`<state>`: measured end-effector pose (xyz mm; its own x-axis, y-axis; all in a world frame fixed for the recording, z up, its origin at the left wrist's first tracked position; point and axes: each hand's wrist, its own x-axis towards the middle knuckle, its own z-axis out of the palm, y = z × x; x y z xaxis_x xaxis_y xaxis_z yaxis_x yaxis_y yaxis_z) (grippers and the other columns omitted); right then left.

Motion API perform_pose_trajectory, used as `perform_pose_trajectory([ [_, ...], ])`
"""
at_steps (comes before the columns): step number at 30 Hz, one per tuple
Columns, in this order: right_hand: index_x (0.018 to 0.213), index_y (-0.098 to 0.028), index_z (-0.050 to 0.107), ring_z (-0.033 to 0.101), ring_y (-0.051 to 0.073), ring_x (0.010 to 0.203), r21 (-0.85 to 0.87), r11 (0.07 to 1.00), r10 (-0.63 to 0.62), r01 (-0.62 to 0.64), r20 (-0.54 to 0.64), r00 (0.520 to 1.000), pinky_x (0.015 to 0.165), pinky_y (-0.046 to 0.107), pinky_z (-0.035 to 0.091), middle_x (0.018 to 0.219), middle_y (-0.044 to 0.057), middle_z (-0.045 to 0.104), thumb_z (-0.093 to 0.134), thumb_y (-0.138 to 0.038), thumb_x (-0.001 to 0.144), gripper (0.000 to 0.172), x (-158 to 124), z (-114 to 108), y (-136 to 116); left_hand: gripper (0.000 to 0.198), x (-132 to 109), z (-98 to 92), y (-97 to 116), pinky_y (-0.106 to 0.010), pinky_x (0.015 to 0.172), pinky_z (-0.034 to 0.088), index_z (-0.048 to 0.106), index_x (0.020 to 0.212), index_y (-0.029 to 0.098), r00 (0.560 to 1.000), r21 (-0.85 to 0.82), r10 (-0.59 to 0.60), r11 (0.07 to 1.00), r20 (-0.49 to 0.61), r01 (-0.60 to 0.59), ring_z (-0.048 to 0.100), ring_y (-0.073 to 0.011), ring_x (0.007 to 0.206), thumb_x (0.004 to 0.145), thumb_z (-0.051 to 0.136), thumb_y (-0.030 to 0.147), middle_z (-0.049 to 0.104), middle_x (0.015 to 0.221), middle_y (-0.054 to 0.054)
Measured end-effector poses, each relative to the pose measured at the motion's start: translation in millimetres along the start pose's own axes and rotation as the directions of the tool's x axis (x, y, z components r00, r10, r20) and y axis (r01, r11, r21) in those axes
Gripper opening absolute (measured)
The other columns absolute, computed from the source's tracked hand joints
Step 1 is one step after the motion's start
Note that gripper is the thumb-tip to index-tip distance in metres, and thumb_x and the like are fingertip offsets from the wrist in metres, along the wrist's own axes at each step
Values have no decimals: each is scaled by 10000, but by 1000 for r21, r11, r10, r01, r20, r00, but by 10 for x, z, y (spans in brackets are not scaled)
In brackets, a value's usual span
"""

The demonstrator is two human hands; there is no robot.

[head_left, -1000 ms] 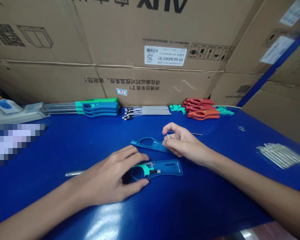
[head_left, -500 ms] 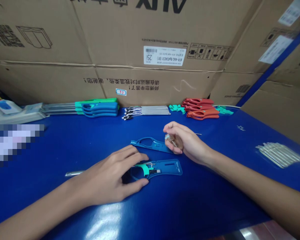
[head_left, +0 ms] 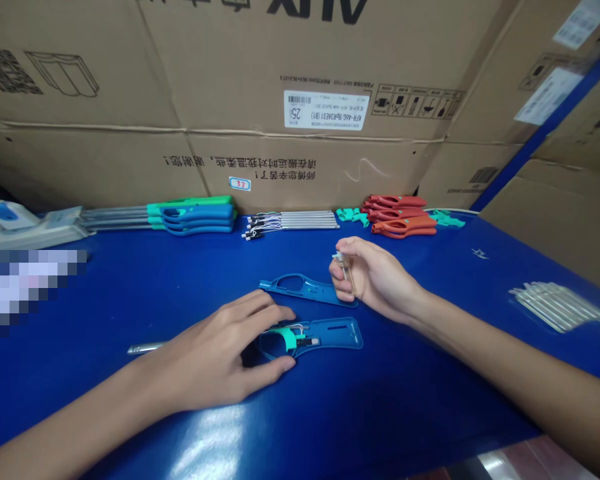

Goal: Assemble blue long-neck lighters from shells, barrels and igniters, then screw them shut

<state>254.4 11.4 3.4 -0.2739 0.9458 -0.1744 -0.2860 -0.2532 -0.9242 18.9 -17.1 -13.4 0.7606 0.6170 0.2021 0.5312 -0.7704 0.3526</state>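
My left hand [head_left: 230, 353] steadies a blue lighter handle half [head_left: 343, 333], thumb on the near side and fingers on the far side. Inside this half lie a green trigger [head_left: 291, 339], a black igniter piece [head_left: 307, 342] and thin wires. A metal tube [head_left: 143, 348] sticks out left from under the hand. Fingers curled, my right hand [head_left: 375, 270] grips a small clear fuel tank [head_left: 347, 272] with a white tip, held upright above the table. Just behind it lies the other blue handle half [head_left: 315, 290], its right end partly hidden by my fingers.
Along the cardboard [head_left: 220, 147] at the back lie assembled lighters [head_left: 197, 217], metal tubes with wires [head_left: 307, 220], green triggers [head_left: 350, 215] and red handles [head_left: 400, 217]. Several clear fuel tanks [head_left: 555, 307] lie at the right. A power strip [head_left: 63, 227] sits at the back left.
My right hand has turned the fuel tank from a slant to nearly upright, its white tip now higher. My left hand stays on the handle half.
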Motion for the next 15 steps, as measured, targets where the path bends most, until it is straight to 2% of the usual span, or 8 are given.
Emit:
perform_pose_trajectory([
  [4, 844, -237, 394, 424, 114, 466, 31, 1000, -5, 5, 7, 1000, 445, 230, 310, 582, -29, 563, 561, -268, 815, 173, 5, -15, 2, 340, 2, 3, -1, -311, 839, 531, 588, 1178, 206, 1000, 6, 9, 1000, -6, -9, 624, -195, 954, 870, 605, 349, 631, 1002, -45],
  [11, 851, -189, 516, 503, 118, 507, -1, 1000, 30, -30, 94, 995, 499, 239, 351, 643, 35, 638, 558, -391, 836, 207, 24, -52, 7, 341, 1, -2, -11, -316, 824, 530, 586, 1180, 201, 1000, 9, 7, 1000, -3, -7, 625, -201, 946, 874, 598, 350, 628, 1001, -51],
  [15, 843, -173, 580, 549, 126, 592, -115, 993, -10, 24, 121, 993, 537, 247, 370, 733, 39, 659, 660, -260, 729, 164, -14, -30, -9, 353, 7, -10, -7, -327, 831, 529, 583, 1188, 204, 1000, 9, -4, 1000, 15, 3, 624, -208, 950, 869, 599, 355, 628, 1018, -57],
])
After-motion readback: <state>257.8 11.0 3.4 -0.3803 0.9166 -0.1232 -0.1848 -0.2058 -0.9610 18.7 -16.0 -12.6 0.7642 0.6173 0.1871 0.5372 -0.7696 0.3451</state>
